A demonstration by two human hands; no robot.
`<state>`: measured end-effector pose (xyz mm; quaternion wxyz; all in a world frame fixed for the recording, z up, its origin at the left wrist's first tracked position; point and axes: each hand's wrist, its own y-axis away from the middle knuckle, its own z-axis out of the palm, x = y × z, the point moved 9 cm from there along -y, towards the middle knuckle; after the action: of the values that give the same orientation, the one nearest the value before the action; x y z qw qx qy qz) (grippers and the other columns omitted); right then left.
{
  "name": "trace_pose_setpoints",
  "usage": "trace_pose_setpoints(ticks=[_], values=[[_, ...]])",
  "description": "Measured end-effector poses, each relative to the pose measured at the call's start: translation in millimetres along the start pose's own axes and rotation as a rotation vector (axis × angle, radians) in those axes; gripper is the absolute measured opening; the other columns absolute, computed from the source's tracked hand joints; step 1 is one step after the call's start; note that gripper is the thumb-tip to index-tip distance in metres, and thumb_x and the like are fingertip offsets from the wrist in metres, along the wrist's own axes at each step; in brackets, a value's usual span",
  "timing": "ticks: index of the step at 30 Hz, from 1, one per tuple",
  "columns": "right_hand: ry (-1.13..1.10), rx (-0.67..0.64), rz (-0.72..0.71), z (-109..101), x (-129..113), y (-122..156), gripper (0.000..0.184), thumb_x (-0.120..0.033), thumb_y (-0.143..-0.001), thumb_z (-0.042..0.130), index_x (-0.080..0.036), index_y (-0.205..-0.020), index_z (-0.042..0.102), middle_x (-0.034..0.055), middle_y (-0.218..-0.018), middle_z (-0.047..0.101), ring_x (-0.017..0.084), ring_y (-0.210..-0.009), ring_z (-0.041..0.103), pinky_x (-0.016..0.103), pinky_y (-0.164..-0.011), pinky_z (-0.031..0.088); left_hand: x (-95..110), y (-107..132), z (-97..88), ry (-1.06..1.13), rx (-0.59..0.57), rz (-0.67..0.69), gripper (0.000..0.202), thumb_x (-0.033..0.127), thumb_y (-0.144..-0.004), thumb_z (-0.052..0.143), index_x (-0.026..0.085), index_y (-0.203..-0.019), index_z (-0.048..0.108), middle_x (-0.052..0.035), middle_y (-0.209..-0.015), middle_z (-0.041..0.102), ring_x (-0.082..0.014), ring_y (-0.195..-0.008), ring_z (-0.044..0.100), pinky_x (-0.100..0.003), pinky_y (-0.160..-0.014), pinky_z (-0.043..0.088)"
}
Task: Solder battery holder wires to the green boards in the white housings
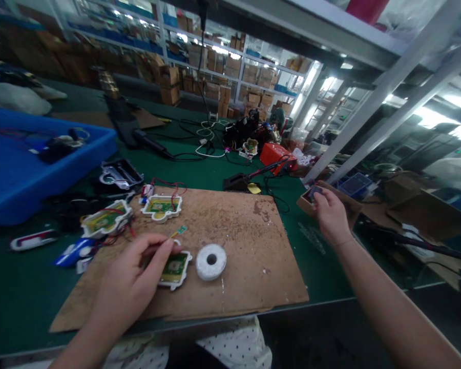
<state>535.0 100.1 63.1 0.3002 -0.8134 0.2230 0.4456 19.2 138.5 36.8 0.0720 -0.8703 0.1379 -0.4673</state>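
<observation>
White-rimmed, the green-filled plastic housing [177, 272] lies partly hidden by the left hand [135, 271], whose grip pinches a small green circuit board [182, 229], while the right hand [330, 212] grasps a dark, blurred piece [315, 191].

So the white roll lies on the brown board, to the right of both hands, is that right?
Not quite: the white roll does lie on the brown board, but the head view shows it between the left hand and the right hand.
</observation>
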Motion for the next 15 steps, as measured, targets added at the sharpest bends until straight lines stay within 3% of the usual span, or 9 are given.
trace_pose_setpoints(ticks=[4, 7, 11, 15], values=[[-0.367, -0.245, 0.085, 111.1, -34.9, 45.4, 0.042, -0.058, -0.088, 0.062, -0.025, -0.111, 0.07, -0.0017, -0.08, 0.059, 0.01, -0.067, 0.053, 0.023, -0.056, 0.047, 5.6, -21.1, 10.1, 0.07, -0.111, -0.059, 0.028, 0.047, -0.102, 0.056, 0.022, -0.1, 0.067, -0.0032, -0.094, 0.081, -0.0219, -0.085, 0.077, -0.029, -0.074, 0.059], [-0.516, -0.434, 0.119, 176.2, -71.9, 67.7, 0.04, -0.059, -0.086, 0.069, -0.024, -0.106, 0.072, 0.0015, -0.087, 0.065, 0.012, -0.075, 0.06, 0.023, -0.059, 0.053, 9.7, -34.2, 20.1, 0.036, -0.166, -0.013, 0.023, 0.042, -0.101, 0.057, 0.022, -0.096, 0.068, -0.0029, -0.09, 0.079, -0.0224, -0.083, 0.075, -0.031, -0.074, 0.055], [-0.568, -0.586, 0.076, 233.7, -111.4, 84.5, 0.038, -0.059, -0.084, 0.075, -0.027, -0.102, 0.066, 0.0014, -0.103, 0.072, 0.013, -0.089, 0.069, 0.024, -0.071, 0.06, 8.4, -43.3, 26.6, 0.066, -0.157, -0.001, 0.019, 0.038, -0.101, 0.057, 0.022, -0.093, 0.065, -0.0018, -0.087, 0.078, -0.0215, -0.084, 0.075, -0.03, -0.075, 0.053], [-0.529, -0.691, -0.009, 263.0, -122.7, 107.1, 0.039, -0.061, -0.087, 0.072, -0.027, -0.101, 0.058, 0.0018, -0.113, 0.074, 0.014, -0.096, 0.073, 0.03, -0.081, 0.064, 3.1, -36.5, 26.1, 0.138, -0.143, -0.006, 0.023, 0.039, -0.106, 0.051, 0.022, -0.097, 0.063, -0.0016, -0.088, 0.078, -0.0184, -0.083, 0.075, -0.029, -0.074, 0.054]])
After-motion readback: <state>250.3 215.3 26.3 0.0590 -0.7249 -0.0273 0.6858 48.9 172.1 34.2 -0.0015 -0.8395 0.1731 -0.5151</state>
